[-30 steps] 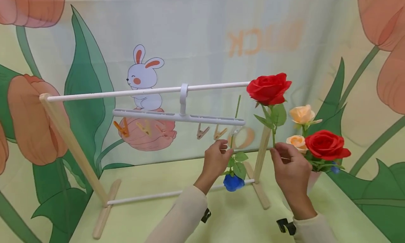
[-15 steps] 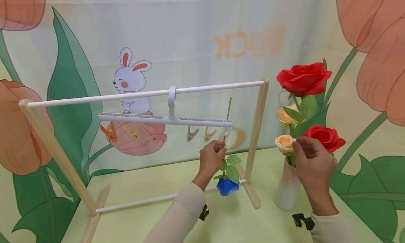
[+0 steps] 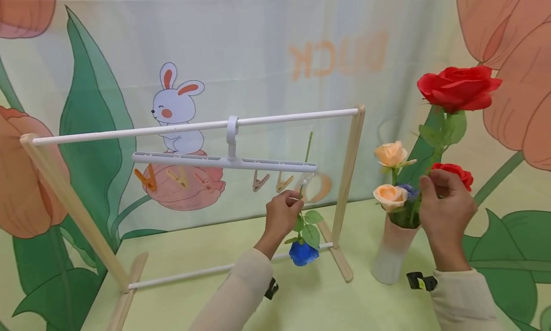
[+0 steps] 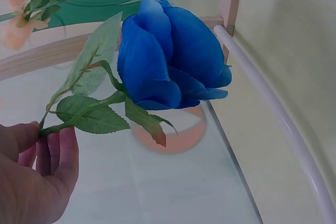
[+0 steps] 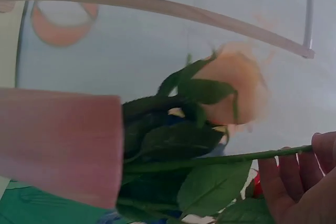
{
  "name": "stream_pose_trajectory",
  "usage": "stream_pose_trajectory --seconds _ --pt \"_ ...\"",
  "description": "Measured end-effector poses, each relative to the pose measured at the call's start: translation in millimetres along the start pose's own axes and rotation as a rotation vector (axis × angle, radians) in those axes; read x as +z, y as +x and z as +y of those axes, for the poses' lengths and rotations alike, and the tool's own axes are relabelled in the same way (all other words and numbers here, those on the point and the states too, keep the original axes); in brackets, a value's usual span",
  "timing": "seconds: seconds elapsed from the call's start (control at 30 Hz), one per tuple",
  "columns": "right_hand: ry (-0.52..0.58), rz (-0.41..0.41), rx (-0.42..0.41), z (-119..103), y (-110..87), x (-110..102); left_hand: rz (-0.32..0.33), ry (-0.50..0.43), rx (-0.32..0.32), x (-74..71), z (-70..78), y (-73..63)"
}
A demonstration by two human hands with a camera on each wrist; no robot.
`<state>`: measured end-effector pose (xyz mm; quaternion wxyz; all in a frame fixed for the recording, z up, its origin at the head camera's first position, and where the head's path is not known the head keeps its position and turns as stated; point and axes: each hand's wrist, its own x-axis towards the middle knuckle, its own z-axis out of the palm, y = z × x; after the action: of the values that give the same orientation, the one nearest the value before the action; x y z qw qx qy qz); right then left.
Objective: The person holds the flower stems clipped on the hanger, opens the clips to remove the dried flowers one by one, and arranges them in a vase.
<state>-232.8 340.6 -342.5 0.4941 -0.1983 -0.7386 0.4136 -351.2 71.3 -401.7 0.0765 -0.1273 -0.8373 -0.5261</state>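
Note:
My left hand (image 3: 281, 214) pinches the green stem of a blue rose (image 3: 303, 253) that hangs head down. Just above those fingers, a clear clip (image 3: 306, 179) at the right end of the grey hanger (image 3: 275, 165) meets the stem, whose cut end rises past the bar. Up close in the left wrist view, the blue bloom (image 4: 168, 56) and its leaves extend from my fingertips. My right hand (image 3: 447, 214) pinches the stem of an upright red rose (image 3: 459, 88). In the right wrist view, that stem (image 5: 236, 158) runs into the mouth of the vase (image 5: 58, 145).
Two peach roses (image 3: 389, 198), a second red rose (image 3: 456, 173) and a small blue flower (image 3: 409, 191) stand in the vase. A wooden rack (image 3: 350, 178) with a white top rod (image 3: 172, 128) bears the hanger. Several coloured clips (image 3: 146, 178) dangle along it.
My right hand has carried the red rose rightward from beside the rack to over the vase. My left hand keeps its pinch on the blue rose's stem. The head view has shifted.

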Motion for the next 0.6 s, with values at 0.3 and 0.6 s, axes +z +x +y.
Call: stream_pose_trajectory --seconds 0.3,0.6 --pt "-0.116 -0.063 0.175 15 -2.0 -9 -0.029 -0.016 0.013 -1.7 4.3 -2.4" --pt "0.056 0.115 0.018 -5 -14.1 -6 -0.02 -0.024 0.003 -3.4 4.8 -3.3"
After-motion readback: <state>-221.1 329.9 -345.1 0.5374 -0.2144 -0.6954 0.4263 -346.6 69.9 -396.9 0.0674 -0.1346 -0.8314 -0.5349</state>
